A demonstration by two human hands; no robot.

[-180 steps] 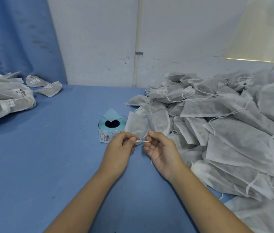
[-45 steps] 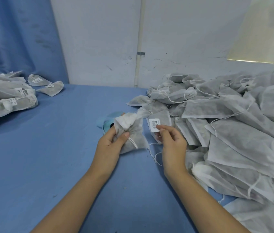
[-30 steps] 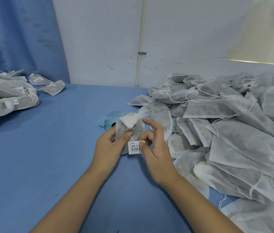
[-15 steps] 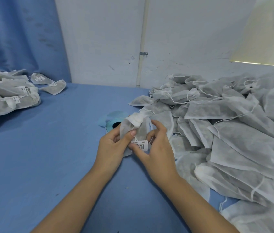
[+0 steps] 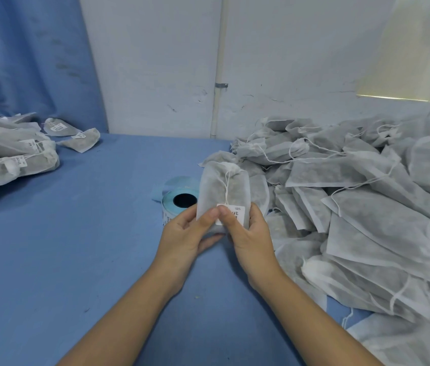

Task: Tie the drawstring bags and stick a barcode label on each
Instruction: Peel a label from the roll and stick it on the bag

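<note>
The left hand point(image 5: 184, 239) and right hand point(image 5: 250, 240) pinch a tied, upright white nonwoven drawstring bag point(image 5: 221, 186) above the blue desk point(image 5: 76, 247), thumbs pressing its white label point(image 5: 237, 211); print illegible.

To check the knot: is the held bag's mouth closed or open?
Closed: the bag is gathered at its top, and its drawstring hangs down to the label.

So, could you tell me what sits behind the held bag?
The label roll shows left of the bag; its right side is covered, as is some of the pile.
</note>
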